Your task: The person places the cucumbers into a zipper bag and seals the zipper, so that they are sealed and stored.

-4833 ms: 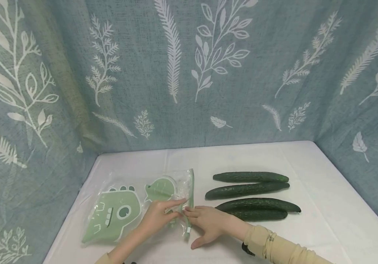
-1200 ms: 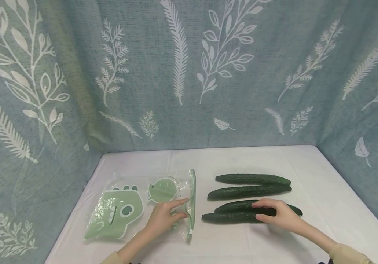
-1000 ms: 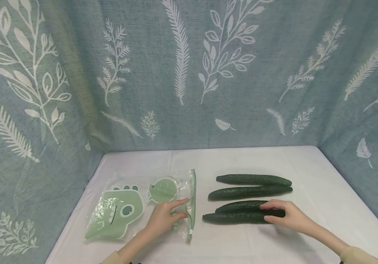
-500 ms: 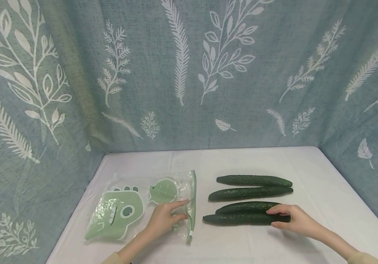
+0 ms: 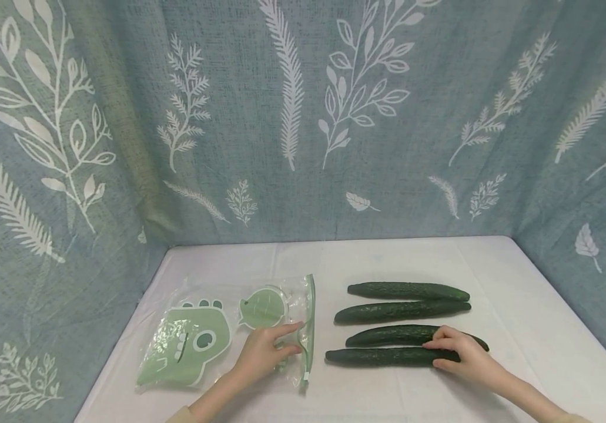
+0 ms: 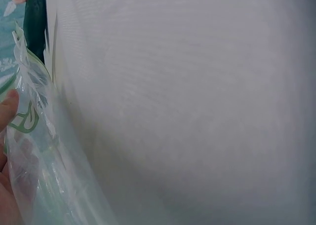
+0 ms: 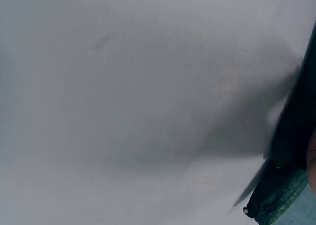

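My left hand (image 5: 263, 352) holds the mouth of a clear slider zip bag (image 5: 183, 341) with green cartoon prints, thumb and index finger spread along its green-edged opening. In the left wrist view, the thumb (image 6: 9, 109) lies at the plastic film (image 6: 39, 151), which rises off the white cloth; the other fingers are partly hidden. My right hand (image 5: 466, 355) grips the right end of the front cucumber (image 5: 377, 356), thumb on the near side and fingers over the far side. Just behind it lies another dark green cucumber (image 5: 387, 336), partly covered by the hand.
Two more cucumbers, a rear one (image 5: 408, 290) and a middle one (image 5: 398, 311), lie nearly parallel farther back on the white tablecloth (image 5: 366, 258). A blue-green leaf-patterned curtain (image 5: 303, 194) hangs around the back and sides.
The right hand has left the bag, moved right along the front cucumbers and taken hold of the nearest one, which now shows a gap from its neighbour. The left hand stays at the bag.
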`<state>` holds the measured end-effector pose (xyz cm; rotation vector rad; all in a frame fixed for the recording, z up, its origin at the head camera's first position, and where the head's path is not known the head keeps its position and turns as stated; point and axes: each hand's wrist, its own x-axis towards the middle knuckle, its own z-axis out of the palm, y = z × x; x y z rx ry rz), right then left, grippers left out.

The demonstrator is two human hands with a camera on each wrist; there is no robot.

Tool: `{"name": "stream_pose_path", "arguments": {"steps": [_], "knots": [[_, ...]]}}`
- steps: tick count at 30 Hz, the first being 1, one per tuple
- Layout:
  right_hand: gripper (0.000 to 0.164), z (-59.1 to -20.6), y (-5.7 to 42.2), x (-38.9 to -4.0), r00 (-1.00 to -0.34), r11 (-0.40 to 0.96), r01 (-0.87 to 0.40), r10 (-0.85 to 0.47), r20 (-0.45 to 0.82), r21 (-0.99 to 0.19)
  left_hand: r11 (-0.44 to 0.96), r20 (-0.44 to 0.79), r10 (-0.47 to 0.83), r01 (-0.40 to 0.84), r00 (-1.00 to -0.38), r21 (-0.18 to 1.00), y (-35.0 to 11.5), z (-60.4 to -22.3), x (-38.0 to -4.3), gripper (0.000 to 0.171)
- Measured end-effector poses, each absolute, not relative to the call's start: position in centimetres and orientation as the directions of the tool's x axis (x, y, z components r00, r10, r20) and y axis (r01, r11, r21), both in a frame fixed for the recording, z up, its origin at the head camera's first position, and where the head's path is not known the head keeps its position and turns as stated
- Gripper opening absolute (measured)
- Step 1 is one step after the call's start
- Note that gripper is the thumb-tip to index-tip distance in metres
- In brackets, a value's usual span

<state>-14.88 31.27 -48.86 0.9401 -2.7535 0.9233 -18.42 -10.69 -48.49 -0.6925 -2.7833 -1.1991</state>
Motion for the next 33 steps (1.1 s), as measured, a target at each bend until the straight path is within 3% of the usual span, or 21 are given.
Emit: {"name": "stream_pose_path", "arguments": {"steps": [6, 15, 33], "knots": [[0.028, -49.0, 31.3, -14.3, -0.813, 0.664, -0.579, -0.511, 0.278, -0.473, 0.605, 0.190, 0.384, 0.402, -0.904, 0.687, -10.7, -48.4, -18.4, 0.047], [0.045, -49.0, 32.6, -14.5, -0.850, 0.700, -0.490, -0.517, 0.105, -0.520, 0.609, 0.187, 0.379, 0.397, -0.906, 0.687, -10.8, -48.5, -18.5, 0.047], [0.049, -48.4, 32.7, -14.5, -0.868, 0.723, -0.429, -0.497, 0.025, -0.541, 0.598, 0.195, 0.388, 0.407, -0.901, 0.691, -10.7, -48.5, -18.4, 0.047]]}}
